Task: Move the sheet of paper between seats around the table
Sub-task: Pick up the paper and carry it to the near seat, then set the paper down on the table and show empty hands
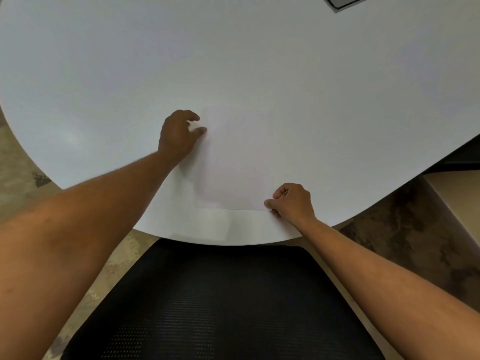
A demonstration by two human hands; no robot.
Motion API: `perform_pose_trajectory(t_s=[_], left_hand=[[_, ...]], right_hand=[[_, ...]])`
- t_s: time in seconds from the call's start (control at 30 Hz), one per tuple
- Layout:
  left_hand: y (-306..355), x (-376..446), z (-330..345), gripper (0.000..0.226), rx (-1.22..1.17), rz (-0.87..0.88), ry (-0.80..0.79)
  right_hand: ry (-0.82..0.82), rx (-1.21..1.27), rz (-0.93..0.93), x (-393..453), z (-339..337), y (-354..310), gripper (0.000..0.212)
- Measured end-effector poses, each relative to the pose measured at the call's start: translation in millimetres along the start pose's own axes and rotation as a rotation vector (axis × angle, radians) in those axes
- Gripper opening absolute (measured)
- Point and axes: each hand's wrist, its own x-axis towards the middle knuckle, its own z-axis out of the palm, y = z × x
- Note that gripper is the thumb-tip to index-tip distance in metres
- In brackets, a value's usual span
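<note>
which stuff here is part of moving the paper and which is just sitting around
Part of the job: sheet of paper, left hand at its far left edge, right hand pinching its near right corner, white table.
Just there: black chair seat, grey panel.

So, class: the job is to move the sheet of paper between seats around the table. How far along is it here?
Done: nothing that shows; the sheet of paper lies flat on the table in front of the black chair.
In hand: the right hand pinches its near corner; the left hand is at its left edge.
Left: lifting and carrying it to another seat.
</note>
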Motion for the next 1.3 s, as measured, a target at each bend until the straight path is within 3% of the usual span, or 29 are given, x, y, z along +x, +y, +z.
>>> perform_pose_trajectory(t_s=[0.1, 0.23, 0.3, 0.4, 0.53, 1.3], left_hand=[[-20, -22, -2, 0.066, 0.358, 0.360, -0.168], [-40, -35, -10, 0.095, 0.518, 0.507, -0.364], [-41, -36, -11, 0.103, 0.567, 0.521, -0.396], [-39, -35, -11, 0.108, 0.573, 0.518, -0.381], [-37, -32, -10, 0.107, 0.574, 0.511, -0.353], [-31, -21, -12, 0.108, 0.586, 0.470, -0.378]], right_hand=[[0.002, 0.002, 0.002, 0, 0, 1, 0.024], [-0.012, -0.013, 0.002, -1, -1, -1, 0.026], [0.035, -0.142, -0.091, -3, -1, 1, 0.028], [0.120, -0.395, -0.372, -8, -1, 9, 0.036], [0.040, -0.603, -0.591, 2, 2, 22, 0.059], [0.118, -0.609, -0.622, 9, 3, 13, 0.050]])
